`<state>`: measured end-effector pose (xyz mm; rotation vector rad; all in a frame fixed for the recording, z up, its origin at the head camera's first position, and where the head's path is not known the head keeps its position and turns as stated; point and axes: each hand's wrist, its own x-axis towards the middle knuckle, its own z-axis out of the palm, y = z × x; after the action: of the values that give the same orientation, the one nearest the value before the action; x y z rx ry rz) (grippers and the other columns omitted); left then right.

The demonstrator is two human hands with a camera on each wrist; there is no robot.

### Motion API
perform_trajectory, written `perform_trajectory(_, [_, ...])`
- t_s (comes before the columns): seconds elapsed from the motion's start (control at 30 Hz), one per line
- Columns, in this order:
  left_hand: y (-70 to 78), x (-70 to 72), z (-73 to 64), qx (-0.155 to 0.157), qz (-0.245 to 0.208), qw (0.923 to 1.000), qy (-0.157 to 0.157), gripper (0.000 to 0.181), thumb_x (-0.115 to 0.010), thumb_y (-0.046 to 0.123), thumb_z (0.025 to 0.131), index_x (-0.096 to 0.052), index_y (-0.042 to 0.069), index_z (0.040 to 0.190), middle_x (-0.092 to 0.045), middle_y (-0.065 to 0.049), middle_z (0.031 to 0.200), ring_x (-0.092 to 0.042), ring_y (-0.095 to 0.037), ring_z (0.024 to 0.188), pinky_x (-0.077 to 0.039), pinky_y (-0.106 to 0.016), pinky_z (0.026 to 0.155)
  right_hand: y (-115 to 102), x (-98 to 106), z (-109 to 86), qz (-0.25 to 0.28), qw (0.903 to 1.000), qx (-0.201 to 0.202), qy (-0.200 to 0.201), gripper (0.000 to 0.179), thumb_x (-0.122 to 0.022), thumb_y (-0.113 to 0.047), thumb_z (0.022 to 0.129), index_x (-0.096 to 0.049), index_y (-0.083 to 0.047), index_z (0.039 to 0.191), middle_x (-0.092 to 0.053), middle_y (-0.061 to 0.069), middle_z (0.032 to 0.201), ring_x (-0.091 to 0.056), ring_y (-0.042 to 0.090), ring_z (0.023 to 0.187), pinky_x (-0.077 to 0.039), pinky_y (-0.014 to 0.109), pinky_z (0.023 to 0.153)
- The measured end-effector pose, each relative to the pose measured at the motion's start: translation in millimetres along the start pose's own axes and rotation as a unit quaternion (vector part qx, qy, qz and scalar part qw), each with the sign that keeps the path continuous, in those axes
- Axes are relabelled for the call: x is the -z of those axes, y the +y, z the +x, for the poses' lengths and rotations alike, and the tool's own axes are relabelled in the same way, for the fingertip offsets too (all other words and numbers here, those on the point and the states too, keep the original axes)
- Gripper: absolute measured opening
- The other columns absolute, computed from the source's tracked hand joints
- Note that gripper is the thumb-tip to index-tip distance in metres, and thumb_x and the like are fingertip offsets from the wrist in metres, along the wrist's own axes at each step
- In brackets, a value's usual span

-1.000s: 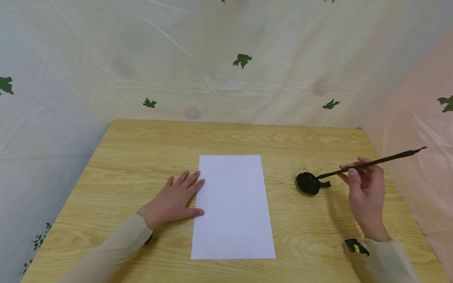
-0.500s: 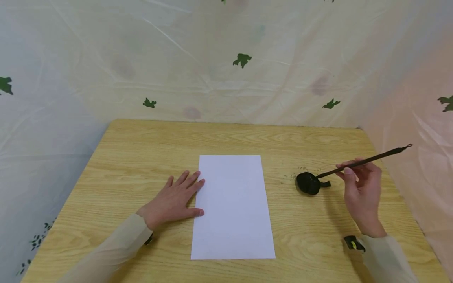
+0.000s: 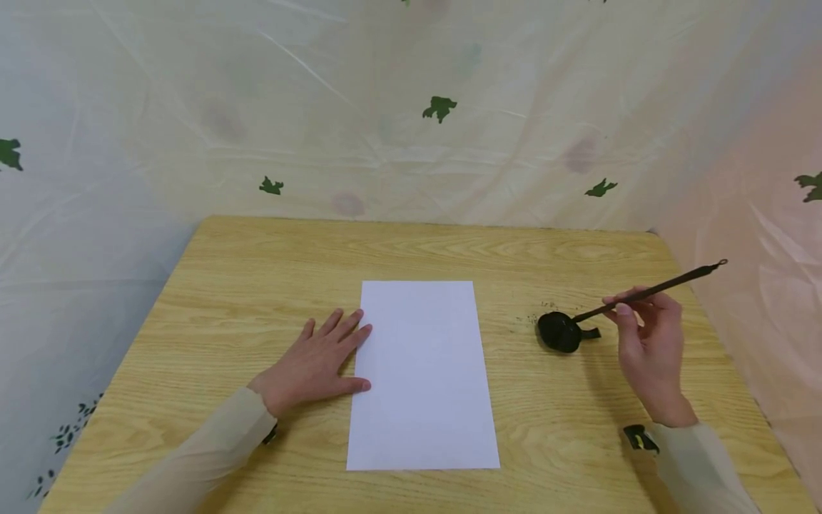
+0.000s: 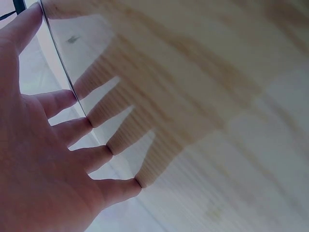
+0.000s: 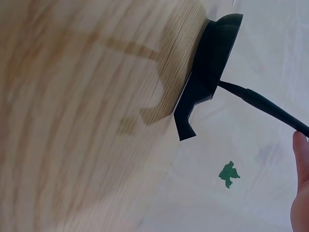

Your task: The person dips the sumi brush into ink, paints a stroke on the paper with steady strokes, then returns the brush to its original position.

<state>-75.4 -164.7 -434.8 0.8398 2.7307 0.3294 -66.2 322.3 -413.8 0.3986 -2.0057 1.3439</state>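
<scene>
My right hand (image 3: pixel 653 357) pinches a dark calligraphy brush (image 3: pixel 668 285) between thumb and fingers, its looped end pointing up to the right. The brush's lower end meets a small black ink dish (image 3: pixel 557 333) with a short side handle. In the right wrist view the brush (image 5: pixel 270 107) slants into the dish (image 5: pixel 212 58), its tip hidden behind the rim. My left hand (image 3: pixel 315 371) lies spread on the table, with the thumb and a couple of fingertips over the left edge of a blank white paper sheet (image 3: pixel 424 385). The left wrist view shows the hand (image 4: pixel 53 159) with fingers spread.
The wood-grain table (image 3: pixel 257 271) has small dark specks (image 3: pixel 533 318) beside the dish. A pale cloth curtain (image 3: pixel 359 128) with green bird shapes hangs behind the table and along both sides.
My right hand has shifted a little left, and the brush's looped end has swung left and slightly up. The left hand, paper and dish stay in place.
</scene>
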Motion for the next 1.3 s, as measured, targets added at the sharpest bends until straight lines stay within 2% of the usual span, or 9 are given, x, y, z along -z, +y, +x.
perform_trajectory(0.17, [0.4,1.1,-0.1,0.001,-0.003,1.0000,-0.002,0.092,-0.064,0.066,0.094,-0.034,0.013,0.163,-0.019,-0.010,0.172,-0.012,-0.042,0.157,-0.017,-0.075,0.115,1.1,0.2,0.6,-0.008,0.9999,-0.013,-0.007,0.035,-0.046,0.021,0.099,-0.034,0.024,0.132,-0.059,0.004,0.115,-0.067,0.014,0.103,-0.055,0.020,0.089])
perform_trajectory(0.5, [-0.5,1.1,-0.4,0.000,-0.006,1.0000,-0.002,0.093,-0.063,0.067,0.094,-0.033,0.014,0.164,-0.017,-0.009,0.173,-0.011,-0.041,0.157,-0.015,-0.074,0.116,1.3,2.6,3.2,-0.041,0.9991,-0.003,-0.011,0.035,-0.046,0.022,0.099,-0.035,0.025,0.132,-0.060,0.002,0.115,-0.067,0.009,0.104,-0.054,0.018,0.091])
perform_trajectory(0.83, [0.5,2.8,-1.0,0.005,-0.011,0.9999,-0.009,0.093,-0.063,0.066,0.094,-0.032,0.014,0.164,-0.016,-0.009,0.173,-0.010,-0.041,0.158,-0.014,-0.073,0.117,-0.6,7.3,3.6,-0.021,0.9998,-0.002,0.004,0.036,-0.045,0.021,0.099,-0.034,0.024,0.133,-0.059,0.002,0.116,-0.068,0.013,0.104,-0.054,0.019,0.091])
perform_trajectory(0.87, [0.5,2.8,-1.1,0.004,-0.011,0.9999,-0.008,0.093,-0.063,0.066,0.094,-0.032,0.014,0.164,-0.016,-0.009,0.173,-0.010,-0.041,0.157,-0.014,-0.074,0.117,-0.6,7.8,3.6,-0.012,0.9999,-0.002,0.007,0.036,-0.045,0.021,0.099,-0.034,0.024,0.133,-0.059,0.004,0.115,-0.068,0.013,0.103,-0.054,0.019,0.091])
perform_trajectory(0.97, [0.4,2.4,-0.8,0.005,-0.010,0.9999,-0.009,0.092,-0.063,0.065,0.094,-0.033,0.014,0.164,-0.017,-0.009,0.173,-0.010,-0.041,0.157,-0.014,-0.074,0.117,0.0,9.0,4.0,0.069,0.9974,-0.008,0.020,0.036,-0.045,0.020,0.099,-0.033,0.023,0.133,-0.060,0.011,0.114,-0.068,0.018,0.102,-0.055,0.023,0.091])
perform_trajectory(1.1, [0.4,2.1,-0.7,0.004,-0.008,0.9999,-0.006,0.091,-0.064,0.065,0.094,-0.034,0.013,0.163,-0.018,-0.010,0.172,-0.011,-0.042,0.157,-0.015,-0.074,0.116,1.1,11.1,4.0,0.166,0.9854,-0.019,0.035,0.038,-0.045,0.021,0.099,-0.033,0.020,0.135,-0.058,0.017,0.115,-0.069,0.022,0.100,-0.057,0.026,0.091])
perform_trajectory(1.3, [0.9,2.1,-0.7,0.005,-0.007,0.9999,-0.006,0.091,-0.064,0.065,0.094,-0.034,0.013,0.163,-0.019,-0.010,0.172,-0.012,-0.042,0.157,-0.016,-0.075,0.116,2.7,12.5,2.0,0.167,0.9844,-0.038,0.041,0.040,-0.045,0.020,0.099,-0.035,0.017,0.137,-0.055,0.018,0.117,-0.068,0.022,0.099,-0.057,0.025,0.089])
